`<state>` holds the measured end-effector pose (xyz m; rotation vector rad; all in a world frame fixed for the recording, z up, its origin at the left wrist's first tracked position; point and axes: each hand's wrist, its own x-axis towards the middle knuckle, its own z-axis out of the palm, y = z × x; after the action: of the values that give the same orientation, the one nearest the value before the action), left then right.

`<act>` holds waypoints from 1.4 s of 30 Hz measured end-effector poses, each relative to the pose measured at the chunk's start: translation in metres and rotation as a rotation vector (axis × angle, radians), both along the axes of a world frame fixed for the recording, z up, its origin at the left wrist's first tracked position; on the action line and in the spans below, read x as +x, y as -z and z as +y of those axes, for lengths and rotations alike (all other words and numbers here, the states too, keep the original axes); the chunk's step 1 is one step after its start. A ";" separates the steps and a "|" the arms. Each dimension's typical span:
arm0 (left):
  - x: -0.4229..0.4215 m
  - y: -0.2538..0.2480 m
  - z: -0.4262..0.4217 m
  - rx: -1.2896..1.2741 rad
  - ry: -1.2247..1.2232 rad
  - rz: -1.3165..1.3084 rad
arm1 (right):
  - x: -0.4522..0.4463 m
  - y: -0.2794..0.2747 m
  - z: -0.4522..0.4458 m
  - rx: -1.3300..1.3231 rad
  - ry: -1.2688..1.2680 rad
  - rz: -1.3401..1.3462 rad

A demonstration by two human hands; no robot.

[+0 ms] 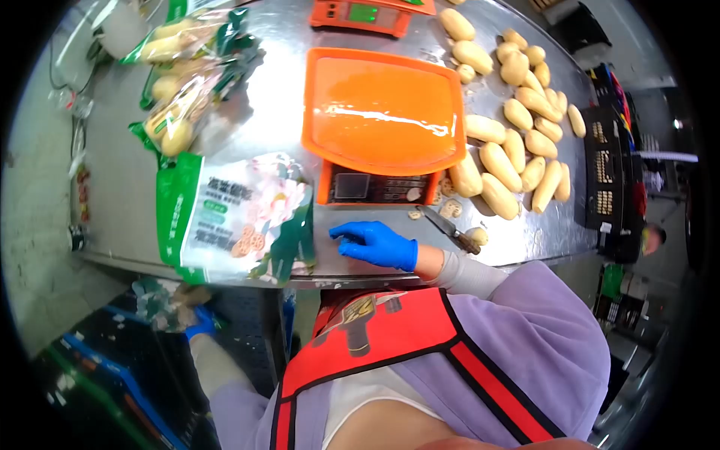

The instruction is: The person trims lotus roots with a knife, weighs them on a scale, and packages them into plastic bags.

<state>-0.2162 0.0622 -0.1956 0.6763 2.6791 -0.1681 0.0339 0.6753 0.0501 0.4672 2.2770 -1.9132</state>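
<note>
My right hand [375, 244], in a blue glove, rests near the metal table's front edge, below the orange scale [384, 112]. Its fingers are slightly bent and hold nothing. Left of it lies a flat printed bag [232, 214] with a green band. My left hand [201, 322], also gloved in blue, is low at the left, below the table edge. It has hold of a clear and green plastic bag [161, 304] over dark crates. A knife [442, 223] lies right of the scale's base, beside small cut slices [450, 208].
Pale peeled root pieces [501, 166] cover the table's right side. Filled bags [176, 112] lie at the back left. A second orange scale [367, 16] stands at the back. Dark crates [609, 172] stand past the right edge, with part of a person [654, 238] beyond.
</note>
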 end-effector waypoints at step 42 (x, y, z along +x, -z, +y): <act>0.055 -0.320 0.402 1.188 -0.283 0.283 | 0.256 -0.012 0.426 1.273 0.400 -0.527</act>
<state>-0.1610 0.4637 0.1246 0.5506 2.8901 1.5902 0.2895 1.1012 0.0621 1.3802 2.7659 -0.0382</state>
